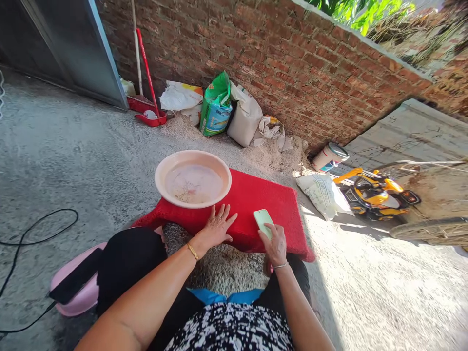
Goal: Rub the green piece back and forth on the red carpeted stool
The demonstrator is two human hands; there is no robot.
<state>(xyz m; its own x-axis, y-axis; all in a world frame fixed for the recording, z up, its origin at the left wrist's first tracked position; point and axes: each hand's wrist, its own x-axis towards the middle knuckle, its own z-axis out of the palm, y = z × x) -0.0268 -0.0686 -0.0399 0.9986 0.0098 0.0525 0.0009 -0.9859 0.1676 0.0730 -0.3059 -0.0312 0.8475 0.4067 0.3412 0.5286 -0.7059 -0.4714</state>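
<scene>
My left hand [218, 225] lies with fingers spread on the red cloth [265, 190], which covers a low bench or table. It holds nothing, and its fingertips are just below the rim of a cream plastic basin [161, 187]. Cloudy liquid fills the basin, with pale bits at the near side. My right hand [277, 245] grips the lower end of a pale green, flat, round-cornered slab shaped like a phone [262, 220]. The slab is over the cloth; I cannot tell whether it touches it.
Against the brick wall stand a green bag [218, 107], a white sack [245, 117] and a red dustpan [155, 120]. A paint bucket [327, 158] and a yellow ride-on toy [380, 192] are to the right. A black cable [25, 234] and a pink plastic item [75, 297] are at left.
</scene>
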